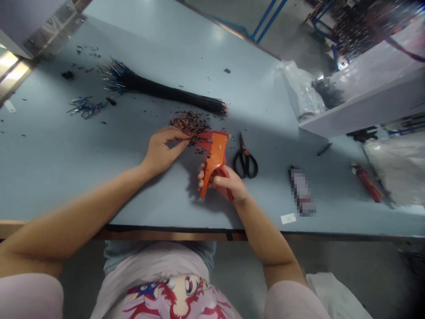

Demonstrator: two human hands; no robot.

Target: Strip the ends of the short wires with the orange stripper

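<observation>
My right hand (229, 184) is wrapped round the handles of an orange and red wire stripper (218, 148), whose jaws point left. At those jaws my left hand (166, 148) has its thumb and forefinger pinched together; whatever is between the fingertips is too small to make out. Right behind the fingertips lies a pile of small dark and coppery scraps (189, 123). Farther back, a long bundle of black wires (166, 92) stretches across the table, with blue and silvery ends at left and bare coppery ends at right.
Black-handled scissors (245, 164) lie just right of the stripper. A small group of blue-ended pieces (86, 107) is at the left. Farther right are a blurred-out rectangular object (302, 190), a white label (288, 219), a red-handled tool (368, 182) and plastic bags (303, 91).
</observation>
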